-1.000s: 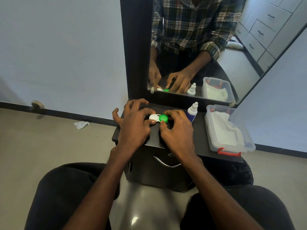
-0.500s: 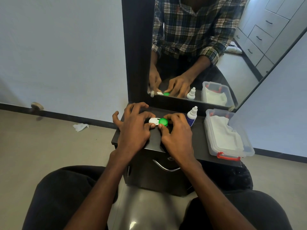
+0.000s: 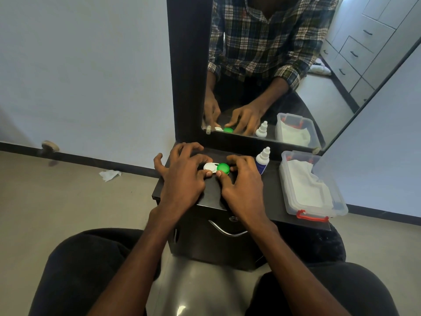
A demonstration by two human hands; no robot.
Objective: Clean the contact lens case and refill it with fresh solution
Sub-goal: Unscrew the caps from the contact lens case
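Both hands grip a small plastic contact lens case on the dark cabinet top, left hand pinching its white end, right hand at three o'clock on the green cap, both caps on, cleaning and refilling ahead

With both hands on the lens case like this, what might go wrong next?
1. The solution bottle stands right beside the right hand; twisting the green cap may knock it over.
2. The lens case is held only by fingertips of the left hand, so it may slip on the cabinet top.
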